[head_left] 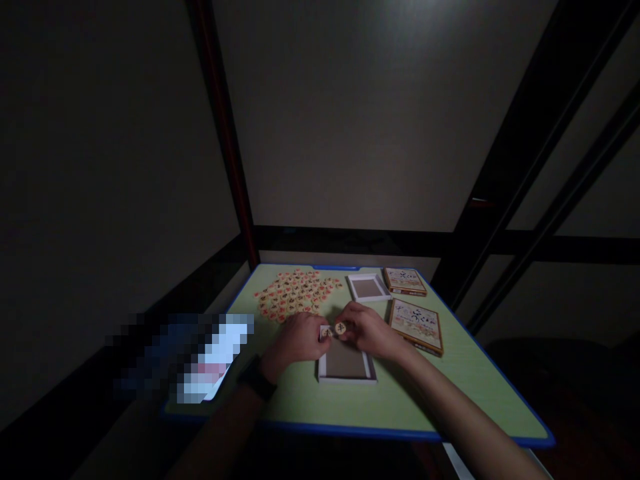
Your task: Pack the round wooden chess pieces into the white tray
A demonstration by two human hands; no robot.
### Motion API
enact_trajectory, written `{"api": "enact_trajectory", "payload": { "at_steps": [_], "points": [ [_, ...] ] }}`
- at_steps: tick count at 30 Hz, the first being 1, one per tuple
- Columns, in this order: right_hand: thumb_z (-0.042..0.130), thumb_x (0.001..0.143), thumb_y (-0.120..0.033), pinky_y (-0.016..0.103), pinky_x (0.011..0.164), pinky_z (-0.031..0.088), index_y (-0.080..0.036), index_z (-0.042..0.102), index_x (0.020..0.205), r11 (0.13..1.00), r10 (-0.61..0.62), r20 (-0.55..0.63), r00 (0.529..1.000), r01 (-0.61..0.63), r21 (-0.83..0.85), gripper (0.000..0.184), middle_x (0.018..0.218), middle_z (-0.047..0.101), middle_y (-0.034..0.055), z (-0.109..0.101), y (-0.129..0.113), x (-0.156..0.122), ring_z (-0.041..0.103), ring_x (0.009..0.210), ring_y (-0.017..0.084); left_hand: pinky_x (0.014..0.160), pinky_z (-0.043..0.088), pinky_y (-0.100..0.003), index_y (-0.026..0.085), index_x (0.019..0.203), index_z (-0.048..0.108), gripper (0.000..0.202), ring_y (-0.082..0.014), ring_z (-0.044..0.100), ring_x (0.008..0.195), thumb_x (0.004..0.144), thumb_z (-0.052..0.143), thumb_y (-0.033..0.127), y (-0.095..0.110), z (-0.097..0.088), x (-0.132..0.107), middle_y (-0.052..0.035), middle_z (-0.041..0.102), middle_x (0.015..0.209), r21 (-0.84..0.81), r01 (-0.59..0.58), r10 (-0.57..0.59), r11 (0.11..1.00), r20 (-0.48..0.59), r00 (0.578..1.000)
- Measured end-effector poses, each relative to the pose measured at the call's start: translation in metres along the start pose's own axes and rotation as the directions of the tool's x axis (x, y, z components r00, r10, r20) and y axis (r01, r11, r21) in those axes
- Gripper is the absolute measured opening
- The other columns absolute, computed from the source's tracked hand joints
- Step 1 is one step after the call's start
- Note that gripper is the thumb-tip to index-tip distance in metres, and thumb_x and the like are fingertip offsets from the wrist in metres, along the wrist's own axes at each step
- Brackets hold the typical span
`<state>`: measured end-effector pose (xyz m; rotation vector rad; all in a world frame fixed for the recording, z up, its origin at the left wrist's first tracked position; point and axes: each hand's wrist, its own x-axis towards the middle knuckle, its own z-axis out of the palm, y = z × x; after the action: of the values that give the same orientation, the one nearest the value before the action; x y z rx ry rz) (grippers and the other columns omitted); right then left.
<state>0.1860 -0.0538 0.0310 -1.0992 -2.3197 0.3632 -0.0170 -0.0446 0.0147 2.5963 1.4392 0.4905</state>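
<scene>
My left hand (296, 340) pinches a small pale game tile (327, 331) with a dark mark on it. My right hand (367, 329) pinches a second, similar tile (341, 328) right beside the first; the two tiles nearly touch. Both hands hover over the far edge of a shallow white box tray (347, 368) with a grey bottom. A dark band circles my left wrist. Farther back lies a spread of several face-up tiles (295, 293) with red and black marks.
The green table (450, 393) has a blue rim. A second white tray (367, 287) lies at the back. Two printed box lids (405, 281) (417, 324) rest on the right. A blurred bright object (210, 363) sits at the table's left edge. The room around is dark.
</scene>
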Motion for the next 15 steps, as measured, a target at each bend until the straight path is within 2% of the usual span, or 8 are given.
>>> {"api": "enact_trajectory", "payload": {
  "at_steps": [4, 9, 15],
  "points": [
    [0.070, 0.071, -0.003, 0.026, 0.072, 0.045, -0.018, 0.072, 0.091, 0.999, 0.015, 0.022, 1.000, -0.014, -0.029, 0.025, 0.085, 0.064, 0.0044, 0.012, 0.001, 0.001, 0.061, 0.080, 0.019, 0.062, 0.037, -0.026, 0.020, 0.069, 0.067, 0.018, -0.0167, 0.060, 0.066, 0.078, 0.053, 0.023, -0.001, -0.007, 0.001, -0.0029, 0.068, 0.067, -0.072, 0.014, -0.010, 0.997, 0.055, 0.998],
    [0.072, 0.074, -0.007, 0.030, 0.079, 0.046, -0.017, 0.072, 0.093, 0.996, -0.013, 0.042, 0.999, 0.016, -0.085, 0.021, 0.082, 0.068, 0.0056, 0.029, 0.001, 0.007, 0.061, 0.084, 0.021, 0.066, 0.039, -0.025, 0.019, 0.068, 0.067, 0.028, -0.0165, 0.061, 0.071, 0.081, 0.043, 0.016, -0.002, -0.010, 0.004, -0.0034, 0.069, 0.070, -0.145, 0.082, -0.072, 0.986, 0.071, 0.995],
    [0.069, 0.079, -0.010, 0.030, 0.079, 0.045, -0.018, 0.072, 0.099, 0.995, 0.006, 0.052, 0.999, -0.001, -0.102, 0.023, 0.081, 0.070, 0.0048, 0.033, -0.001, 0.009, 0.060, 0.084, 0.022, 0.069, 0.042, -0.026, 0.019, 0.068, 0.068, 0.028, -0.0169, 0.063, 0.075, 0.081, 0.043, 0.017, -0.005, -0.006, 0.008, -0.0036, 0.072, 0.074, -0.159, 0.111, -0.100, 0.981, 0.072, 0.992]
  ]
}}
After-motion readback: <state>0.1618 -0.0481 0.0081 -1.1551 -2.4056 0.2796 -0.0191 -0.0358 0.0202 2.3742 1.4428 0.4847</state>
